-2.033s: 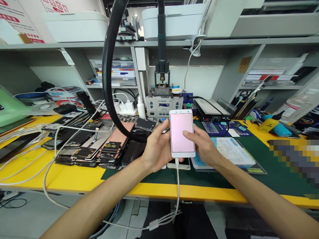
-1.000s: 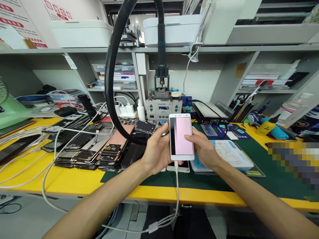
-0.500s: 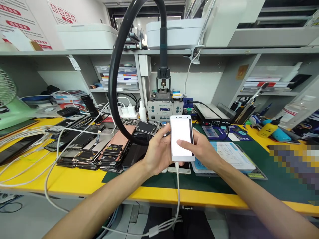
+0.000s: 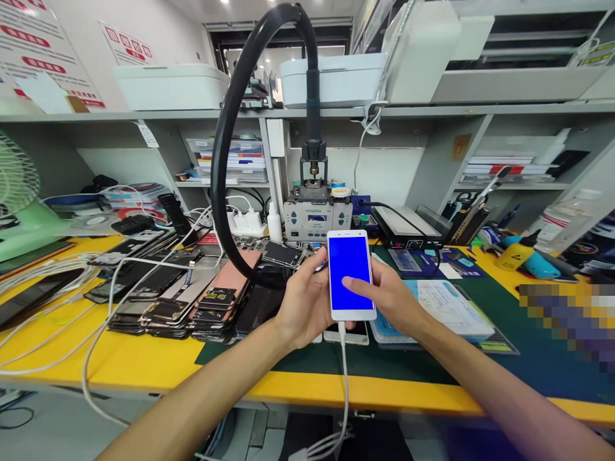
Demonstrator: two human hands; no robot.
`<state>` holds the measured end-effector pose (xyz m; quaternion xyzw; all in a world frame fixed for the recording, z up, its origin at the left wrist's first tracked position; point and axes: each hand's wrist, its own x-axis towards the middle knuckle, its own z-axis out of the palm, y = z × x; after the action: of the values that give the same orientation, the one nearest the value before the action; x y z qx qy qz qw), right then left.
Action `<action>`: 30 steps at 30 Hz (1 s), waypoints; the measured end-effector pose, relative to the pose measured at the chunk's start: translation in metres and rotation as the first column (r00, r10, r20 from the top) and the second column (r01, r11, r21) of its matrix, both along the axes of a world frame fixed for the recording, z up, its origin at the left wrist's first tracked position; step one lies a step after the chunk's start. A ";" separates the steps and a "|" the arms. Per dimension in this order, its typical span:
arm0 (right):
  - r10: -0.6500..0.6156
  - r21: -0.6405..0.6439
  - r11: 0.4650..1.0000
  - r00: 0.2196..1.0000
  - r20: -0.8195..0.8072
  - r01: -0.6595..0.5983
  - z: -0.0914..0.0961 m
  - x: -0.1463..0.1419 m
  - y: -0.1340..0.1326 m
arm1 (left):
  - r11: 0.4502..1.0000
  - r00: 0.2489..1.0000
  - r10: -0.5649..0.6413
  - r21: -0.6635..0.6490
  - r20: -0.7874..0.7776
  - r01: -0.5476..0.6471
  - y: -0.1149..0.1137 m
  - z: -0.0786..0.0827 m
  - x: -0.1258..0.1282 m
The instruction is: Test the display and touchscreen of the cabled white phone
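Upright between my two hands is a white smartphone (image 4: 348,256), its screen glowing plain blue. My left hand (image 4: 307,304) grips it from the left side, the thumb along the edge and the fingers partly hidden behind. On the other side my right hand (image 4: 389,291) holds the phone's right edge, and its thumb lies on the screen. A white charging cable (image 4: 344,368) is plugged into the phone's bottom end and hangs down over the table edge. Just behind the phone, another phone (image 4: 358,334) lies flat on the green mat (image 4: 298,362).
Stacks of dismantled phones (image 4: 168,307) cover the left of the yellow table (image 4: 52,349). A thick black hose (image 4: 220,166) arches above a hot-air station (image 4: 312,221). Plastic boxes (image 4: 446,307) lie at right, near a yellow bottle (image 4: 515,255). A green fan (image 4: 24,192) stands far left.
The phone's screen has turned from white to blue. Both hands keep their hold, with the right thumb still on the screen. The view has tilted slightly upward.
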<state>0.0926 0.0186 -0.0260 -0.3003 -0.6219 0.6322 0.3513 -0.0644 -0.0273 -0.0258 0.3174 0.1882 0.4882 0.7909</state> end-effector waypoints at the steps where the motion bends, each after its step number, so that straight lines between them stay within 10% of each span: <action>1: 0.007 -0.002 1.000 1.000 0.014 -0.007 -0.001 0.000 0.000 | 1.000 1.000 -0.003 0.003 -0.011 0.003 0.000 0.000 0.000; 8: 0.012 -0.079 0.996 0.982 -0.186 -0.028 -0.006 0.003 0.003 | 0.999 0.999 -0.009 0.033 -0.043 0.011 0.000 0.003 -0.001; 17: 0.003 0.013 1.000 0.999 0.044 -0.003 0.000 -0.001 -0.001 | 1.000 1.000 -0.013 0.002 -0.006 0.013 0.001 0.001 0.001; 30: 0.016 -0.086 0.996 0.992 -0.124 -0.027 -0.003 0.002 -0.002 | 1.000 0.999 0.006 0.017 -0.051 -0.005 -0.001 0.002 0.003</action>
<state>0.0944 0.0170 -0.0288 -0.2692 -0.5741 0.6797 0.3688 -0.0617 -0.0283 -0.0234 0.3359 0.2052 0.4836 0.7818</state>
